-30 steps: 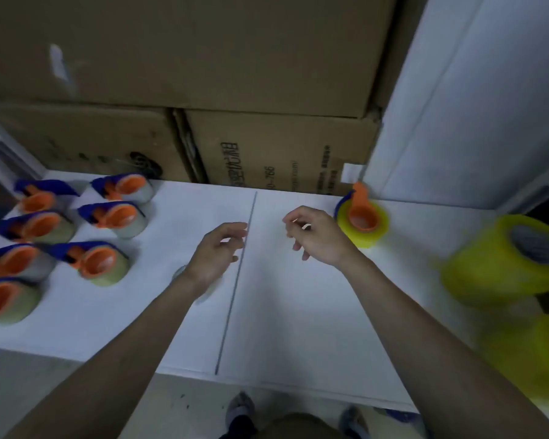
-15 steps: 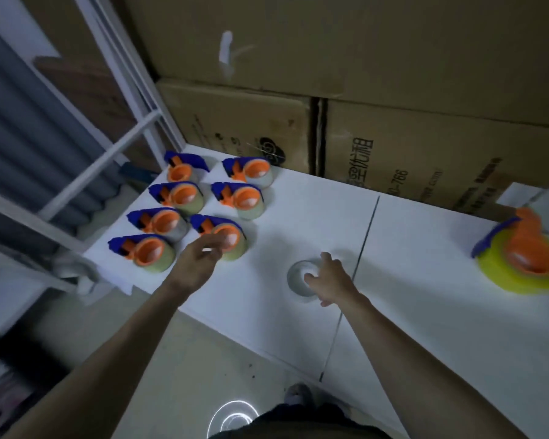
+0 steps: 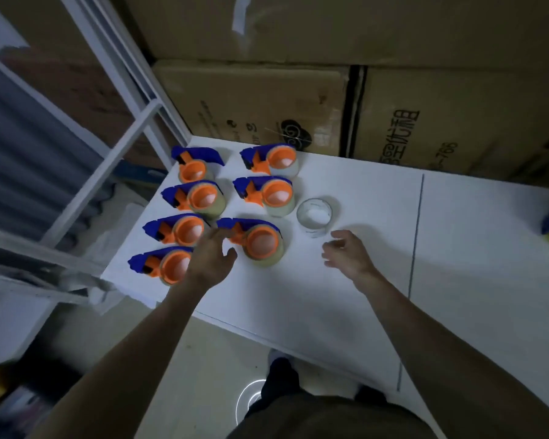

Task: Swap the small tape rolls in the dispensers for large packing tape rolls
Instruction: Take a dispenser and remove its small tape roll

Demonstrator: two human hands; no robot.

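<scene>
Dispensers: seven blue-and-orange dispensers stand in two columns at the desk's (image 3: pixel 346 289) left end, about 10 o'clock from the person; each carries a small clear tape roll.
Target dispenser: the nearest one of the right column (image 3: pixel 256 238), just past the left hand.
Handling: I judge it light, hard plastic, stiff; the clear tape is slick, and the cutter end is probably sharp. Best held by the blue body or around the orange hub, away from the cutter.
Loose roll: a small clear roll (image 3: pixel 314 216) lies flat on the desk at 12 o'clock from the right hand, not touched.
Left hand: (image 3: pixel 210 258) fingers spread and relaxed, holding nothing, over the gap between the columns.
Right hand: (image 3: pixel 347 252) fingers loosely curved, empty, near the loose roll.
Change: half a second ago the right hand rested on the loose roll; now it is off it, and the roll sits closer to the dispensers. The yellow-loaded dispenser has left the view.
</scene>
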